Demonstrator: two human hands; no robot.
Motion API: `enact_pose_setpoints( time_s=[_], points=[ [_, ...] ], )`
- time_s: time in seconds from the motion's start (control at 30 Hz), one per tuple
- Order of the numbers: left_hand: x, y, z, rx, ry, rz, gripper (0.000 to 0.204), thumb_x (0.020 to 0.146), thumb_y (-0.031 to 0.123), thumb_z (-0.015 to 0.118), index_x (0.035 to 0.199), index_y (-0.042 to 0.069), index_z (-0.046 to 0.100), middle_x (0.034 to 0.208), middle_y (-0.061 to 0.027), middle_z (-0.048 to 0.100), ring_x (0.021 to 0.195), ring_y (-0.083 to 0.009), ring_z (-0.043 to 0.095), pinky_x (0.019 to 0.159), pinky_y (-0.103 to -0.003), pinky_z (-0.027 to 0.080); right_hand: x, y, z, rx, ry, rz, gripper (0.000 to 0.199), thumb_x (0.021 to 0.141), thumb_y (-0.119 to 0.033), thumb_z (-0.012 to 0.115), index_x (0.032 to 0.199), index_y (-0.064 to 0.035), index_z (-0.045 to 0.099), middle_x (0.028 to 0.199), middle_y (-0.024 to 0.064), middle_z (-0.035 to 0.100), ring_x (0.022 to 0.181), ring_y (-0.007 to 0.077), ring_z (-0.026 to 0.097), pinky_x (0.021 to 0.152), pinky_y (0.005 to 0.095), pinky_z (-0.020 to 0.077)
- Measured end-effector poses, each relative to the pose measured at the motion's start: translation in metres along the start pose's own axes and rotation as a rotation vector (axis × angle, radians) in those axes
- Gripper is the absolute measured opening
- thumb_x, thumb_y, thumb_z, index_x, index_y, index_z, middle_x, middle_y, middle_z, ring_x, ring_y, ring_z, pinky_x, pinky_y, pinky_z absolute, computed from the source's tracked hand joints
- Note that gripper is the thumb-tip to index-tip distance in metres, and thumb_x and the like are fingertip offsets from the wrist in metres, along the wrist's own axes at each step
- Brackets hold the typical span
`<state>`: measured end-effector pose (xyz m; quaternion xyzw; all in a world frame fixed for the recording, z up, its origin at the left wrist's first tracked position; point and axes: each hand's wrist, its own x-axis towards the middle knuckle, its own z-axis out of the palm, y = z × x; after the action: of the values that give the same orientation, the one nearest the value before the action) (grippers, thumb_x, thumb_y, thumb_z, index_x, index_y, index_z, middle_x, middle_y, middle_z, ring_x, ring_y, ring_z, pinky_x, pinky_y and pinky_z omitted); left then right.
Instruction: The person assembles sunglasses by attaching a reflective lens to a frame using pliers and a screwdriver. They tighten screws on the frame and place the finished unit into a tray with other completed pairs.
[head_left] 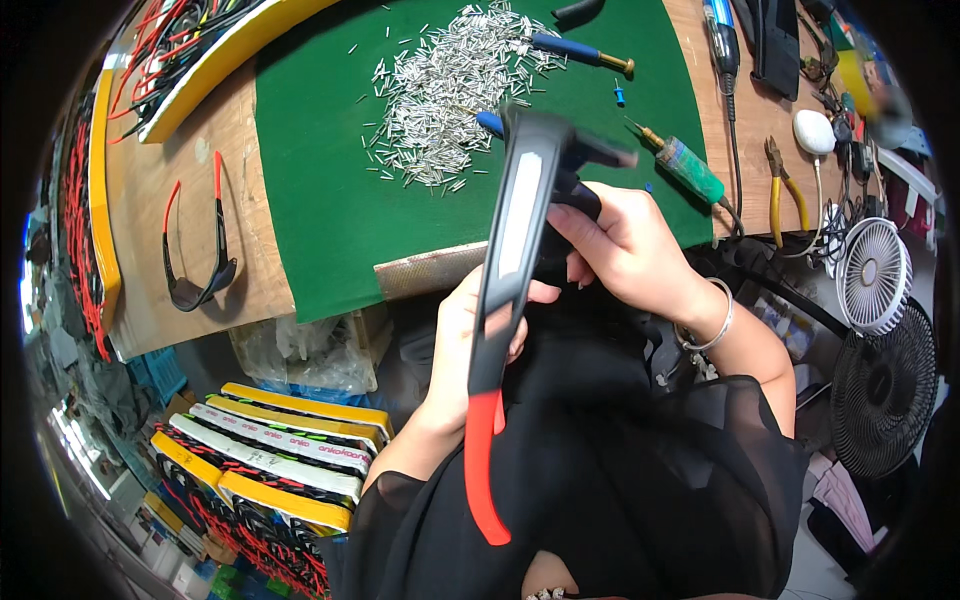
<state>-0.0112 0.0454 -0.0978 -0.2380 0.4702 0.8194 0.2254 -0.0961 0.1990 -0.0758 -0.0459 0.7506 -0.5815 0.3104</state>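
A pair of black sunglasses [545, 140] with a red temple tip [482, 470] is held up close in front of me, one temple pointing down toward my lap. My right hand [635, 250] pinches the frame near its upper right part. Behind the long temple, my left hand [455, 335] has its fingers curled around the glasses; the temple hides part of them. Past the glasses, a heap of small silver pins [440, 100] is spread on a green mat [320, 210]. One blue-handled screwdriver [580, 48] lies by the heap, and another blue handle [489, 122] is partly covered.
A second pair of glasses [200, 285] stands on the wooden table at left. Trays of glasses [270, 450] are stacked below it, with more at upper left. To the right lie a green-handled electric screwdriver [690, 170], yellow-handled pliers [783, 195], cables and two fans [873, 275].
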Motion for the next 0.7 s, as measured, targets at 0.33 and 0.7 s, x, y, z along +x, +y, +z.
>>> enact_pose_setpoints(
  time_s=[0.33, 0.7],
  points=[
    [0.008, -0.009, 0.001, -0.017, 0.112, -0.117, 0.026, 0.091, 0.011, 0.044, 0.115, 0.002, 0.049, 0.087, -0.0045, 0.061, 0.044, 0.0002, 0.032, 0.038, -0.013, 0.023, 0.000, 0.026, 0.008, -0.326, 0.193, -0.553, 0.008, 0.078, -0.004, 0.053, 0.082, 0.0006, 0.057, 0.069, 0.0147, 0.055, 0.064, 0.0314, 0.056, 0.056, 0.0361, 0.0454],
    [0.011, 0.004, 0.008, 0.203, 0.051, -0.103, 0.028, 0.095, 0.024, 0.037, 0.081, 0.006, 0.054, 0.059, 0.0019, 0.048, 0.041, -0.0022, 0.035, 0.036, -0.016, 0.026, -0.004, 0.014, 0.013, -0.442, 0.125, -0.451, 0.010, 0.080, -0.010, 0.053, 0.081, -0.0013, 0.058, 0.071, 0.0131, 0.057, 0.066, 0.0294, 0.058, 0.059, 0.0364, 0.0471]
  ],
)
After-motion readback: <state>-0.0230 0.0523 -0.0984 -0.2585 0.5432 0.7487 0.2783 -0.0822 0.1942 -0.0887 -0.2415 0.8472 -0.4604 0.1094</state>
